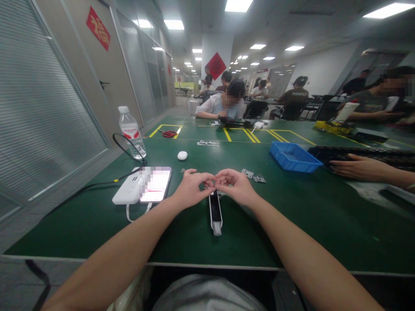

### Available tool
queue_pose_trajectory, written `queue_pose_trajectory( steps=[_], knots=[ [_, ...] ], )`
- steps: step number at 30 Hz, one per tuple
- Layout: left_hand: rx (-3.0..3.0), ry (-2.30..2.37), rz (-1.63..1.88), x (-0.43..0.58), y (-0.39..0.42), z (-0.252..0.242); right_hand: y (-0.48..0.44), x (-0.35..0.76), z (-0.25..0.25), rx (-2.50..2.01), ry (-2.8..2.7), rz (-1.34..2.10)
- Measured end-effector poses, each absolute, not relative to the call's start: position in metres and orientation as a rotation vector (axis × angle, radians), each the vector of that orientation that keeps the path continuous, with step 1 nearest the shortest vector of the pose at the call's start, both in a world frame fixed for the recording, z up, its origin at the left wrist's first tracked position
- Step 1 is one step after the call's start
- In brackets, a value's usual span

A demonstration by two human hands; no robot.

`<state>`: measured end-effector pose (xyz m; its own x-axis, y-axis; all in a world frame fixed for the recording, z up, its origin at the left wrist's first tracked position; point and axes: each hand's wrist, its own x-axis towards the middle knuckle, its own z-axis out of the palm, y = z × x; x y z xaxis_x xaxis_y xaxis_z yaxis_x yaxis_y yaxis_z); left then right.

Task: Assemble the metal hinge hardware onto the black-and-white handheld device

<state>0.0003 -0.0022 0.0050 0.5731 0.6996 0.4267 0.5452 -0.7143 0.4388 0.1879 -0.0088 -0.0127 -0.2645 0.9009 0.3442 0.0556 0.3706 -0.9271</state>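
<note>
My left hand and my right hand meet over the middle of the green table, thumbs and fingers closed in a pinch. Whatever small piece sits between the fingertips is mostly hidden; a thin dark bit shows by the left thumb. Right below the fingertips is a narrow white bar-shaped device with a black face and a pale block at its near end. Its far end is covered by my fingers. Small metal plates lie just beyond my right hand, and tiny rings beside my left.
To the left are a phone, a white power bank with cables, and a water bottle. Farther out lie a white earbud case and red-handled pliers. A blue tray stands right, near another person's hand.
</note>
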Motion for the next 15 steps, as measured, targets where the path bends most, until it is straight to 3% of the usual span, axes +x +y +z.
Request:
queue_pose_trajectory(
  steps=[15],
  knots=[
    [2.601,1.336,0.841,-0.0047,0.0009,0.0139,-0.0016,0.1967,-0.0150,-1.022,-1.676,0.831]
  ],
)
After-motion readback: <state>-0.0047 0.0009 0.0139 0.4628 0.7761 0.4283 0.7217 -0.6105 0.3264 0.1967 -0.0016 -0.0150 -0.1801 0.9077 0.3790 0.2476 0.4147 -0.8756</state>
